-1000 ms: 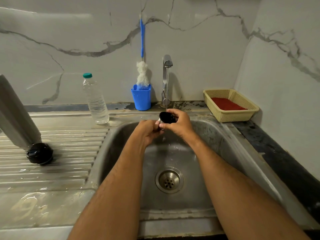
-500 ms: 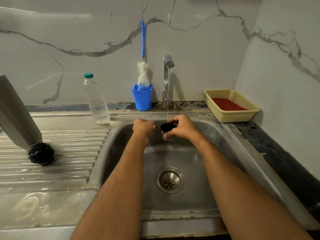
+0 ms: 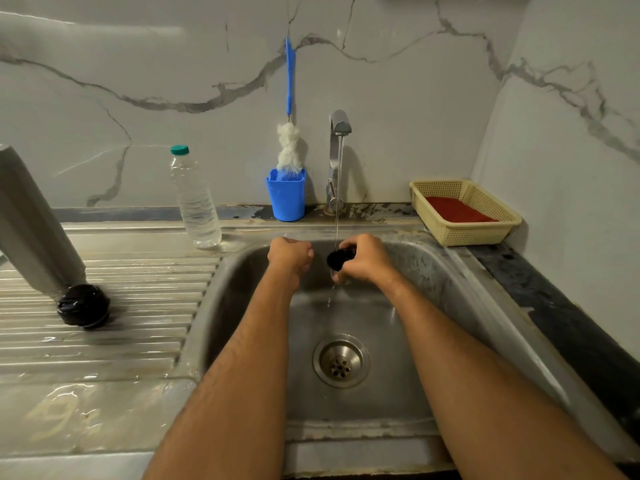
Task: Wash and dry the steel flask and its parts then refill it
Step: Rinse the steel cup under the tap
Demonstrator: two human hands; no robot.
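On the drainboard [image 3: 110, 341] left of the sink [image 3: 460, 289] we see the flask [image 3: 33, 223] tilted, its cap [image 3: 83, 305] down. Behind stand a bottle [image 3: 195, 199], brush holder [image 3: 286, 195] and tap [image 3: 336, 157] (basket [image 3: 464, 233] far right). Under the tap, our right hand [image 3: 363, 259] holds a part [image 3: 337, 259], left hand [image 3: 290, 256] just beside.

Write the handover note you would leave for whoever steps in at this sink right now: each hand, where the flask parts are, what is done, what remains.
Right hand: holds the small black cup under the running tap, over the sink.
Left hand: fist curled, holding nothing, beside the cup.
Steel flask: tilted on the drainboard, mouth end down by the black lid.
Water bottle: standing behind the drainboard.
Done: cup being rinsed. Whether the flask and lid are washed cannot be told.
Left: finish rinsing, dry all parts, refill.
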